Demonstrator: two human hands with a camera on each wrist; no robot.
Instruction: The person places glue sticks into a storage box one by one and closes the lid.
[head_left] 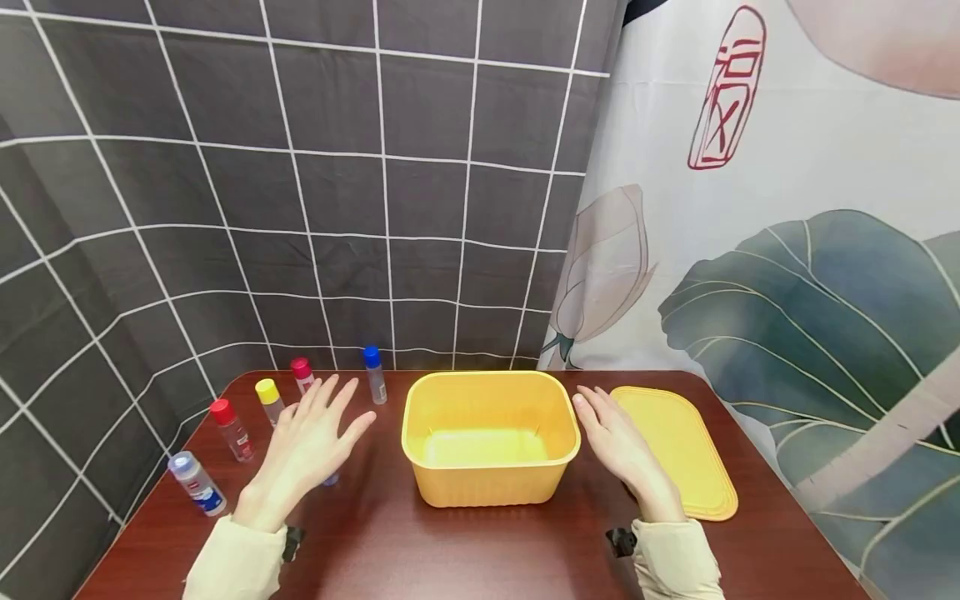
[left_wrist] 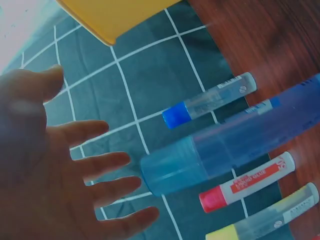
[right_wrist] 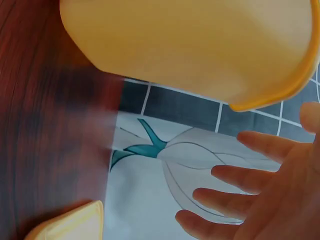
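Observation:
Midway on the table stands a yellow plastic bin [head_left: 491,487], open at the top, with nothing inside it. My left hand [head_left: 309,442] hovers above the table left of the bin, fingers straight and spread. Beneath and behind it, mostly hidden in the head view, is a larger blue bottle [left_wrist: 230,145]. Close by stand a blue-capped glue tube [head_left: 376,377], a crimson-capped liquid glue tube [left_wrist: 250,181] and a yellow-capped tube [head_left: 270,402]. My right hand [head_left: 626,454] is held beside the bin's right wall, fingers extended, holding nothing. A yellow lid [head_left: 686,458] lies to its right.
Farther left are a red-capped tube [head_left: 233,430] and a clear-capped bottle [head_left: 197,483] with a blue label, near the left edge of the brown table [head_left: 450,550]. A dark grid-patterned cloth [head_left: 337,192] hangs behind, and a white floral cloth [head_left: 660,125] at the right.

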